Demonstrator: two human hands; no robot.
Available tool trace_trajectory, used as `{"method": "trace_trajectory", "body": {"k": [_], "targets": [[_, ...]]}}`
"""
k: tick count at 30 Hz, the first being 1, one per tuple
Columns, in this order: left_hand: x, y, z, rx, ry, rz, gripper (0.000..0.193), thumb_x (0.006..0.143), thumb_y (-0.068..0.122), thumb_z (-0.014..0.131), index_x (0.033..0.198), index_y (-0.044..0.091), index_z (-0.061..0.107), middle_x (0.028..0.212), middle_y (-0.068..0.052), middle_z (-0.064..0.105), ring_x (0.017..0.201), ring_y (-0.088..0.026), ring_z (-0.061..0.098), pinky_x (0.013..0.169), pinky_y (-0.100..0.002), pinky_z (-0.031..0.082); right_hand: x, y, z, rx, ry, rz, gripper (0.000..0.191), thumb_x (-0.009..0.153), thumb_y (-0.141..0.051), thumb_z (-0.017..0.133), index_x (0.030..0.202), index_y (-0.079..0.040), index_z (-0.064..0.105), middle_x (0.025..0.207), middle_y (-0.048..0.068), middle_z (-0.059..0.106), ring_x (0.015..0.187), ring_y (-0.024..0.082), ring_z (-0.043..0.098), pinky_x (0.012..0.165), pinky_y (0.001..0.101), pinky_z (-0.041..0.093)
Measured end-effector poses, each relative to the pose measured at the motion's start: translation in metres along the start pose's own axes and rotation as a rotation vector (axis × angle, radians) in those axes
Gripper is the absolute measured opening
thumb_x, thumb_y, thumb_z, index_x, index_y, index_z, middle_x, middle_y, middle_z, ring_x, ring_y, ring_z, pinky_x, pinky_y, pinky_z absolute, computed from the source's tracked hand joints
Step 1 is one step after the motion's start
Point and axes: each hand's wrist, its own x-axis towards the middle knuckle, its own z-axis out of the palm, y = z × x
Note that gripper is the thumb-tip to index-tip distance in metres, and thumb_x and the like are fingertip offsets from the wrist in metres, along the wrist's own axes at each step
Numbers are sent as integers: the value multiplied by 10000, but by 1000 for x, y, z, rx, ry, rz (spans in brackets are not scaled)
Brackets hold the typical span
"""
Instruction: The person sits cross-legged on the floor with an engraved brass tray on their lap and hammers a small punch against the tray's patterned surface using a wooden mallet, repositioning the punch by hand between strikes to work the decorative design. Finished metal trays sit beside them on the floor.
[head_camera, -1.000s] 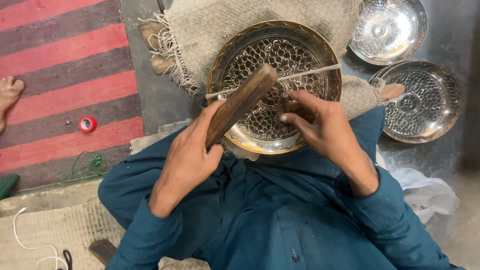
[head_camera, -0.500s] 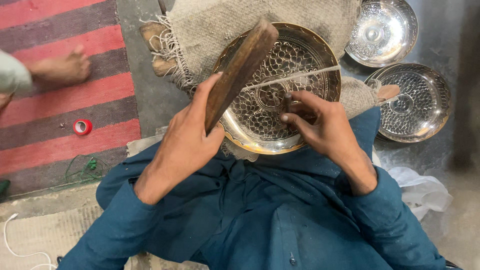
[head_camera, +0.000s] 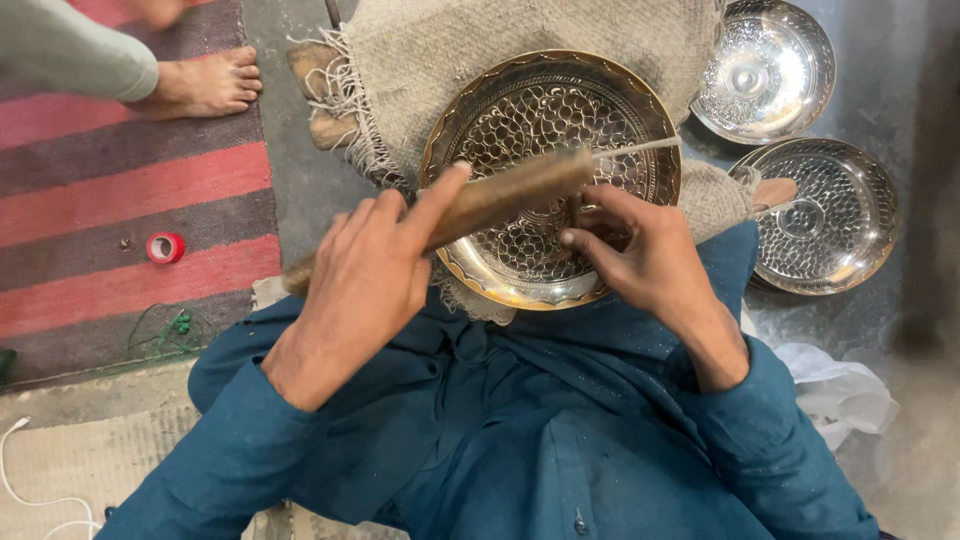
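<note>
A round brass plate (head_camera: 655, 130) with a pierced, engraved pattern rests on burlap cloth (head_camera: 450, 50) in front of my lap. My left hand (head_camera: 365, 275) grips a worn wooden stick (head_camera: 510, 190), which lies slanted low over the plate's middle. My right hand (head_camera: 655, 260) rests on the plate's right half, its fingertips pinched on a small dark metal tool (head_camera: 576, 207) that stands on the surface. A thin metal rod (head_camera: 645, 147) lies across the plate's upper right. My teal sleeves and garment fill the lower frame.
Two silver embossed plates (head_camera: 765, 65) (head_camera: 825, 215) lie on the floor at right. Another person's bare foot (head_camera: 205, 85) stands on the red striped rug (head_camera: 120, 190) at upper left. On that rug lies a red tape roll (head_camera: 165, 247). A white plastic bag (head_camera: 840, 390) sits beside my right arm.
The wooden stick rose steeply over the plate, then came down to a low slant in my left hand. The other person's foot stepped further right along the rug. My right hand stayed put.
</note>
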Motion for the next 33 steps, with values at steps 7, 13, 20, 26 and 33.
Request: {"method": "trace_trajectory", "body": {"k": [7,13,20,26,33], "targets": [[-2,1,4,-199,23,-65,857,817,6,665,1597,172,354,1049,-175,592,965,-413,594,846,-525,472,0,0,-1,18,-16,5,391,914,-31,745,1288,5,638,1055,112,775,986,143,744,852,286,616],[-1,2,4,-215,25,-60,840,832,-9,646,1599,183,362,1034,-162,592,973,-401,599,846,-512,479,1,-4,-3,-21,-18,30,385,908,-52,754,1276,-23,646,1010,106,785,943,138,751,814,285,616],[1,5,5,-87,31,-35,833,821,14,669,1575,197,367,1031,-149,595,973,-390,613,826,-511,489,1,-8,-7,-96,-34,-37,384,899,-106,771,1259,-39,658,1020,110,786,958,163,772,806,295,621],[3,5,7,-73,21,-39,838,830,7,659,1586,218,365,999,-145,586,950,-381,619,846,-507,496,2,-8,-11,-126,-29,-16,374,897,-119,781,1246,-44,670,988,100,788,921,153,770,785,300,616],[2,5,11,37,60,14,852,803,2,672,1574,233,391,990,-153,576,937,-381,604,868,-503,487,2,-8,-14,-130,-50,6,378,900,-110,771,1260,-51,673,949,111,793,880,150,759,755,310,597]]}}
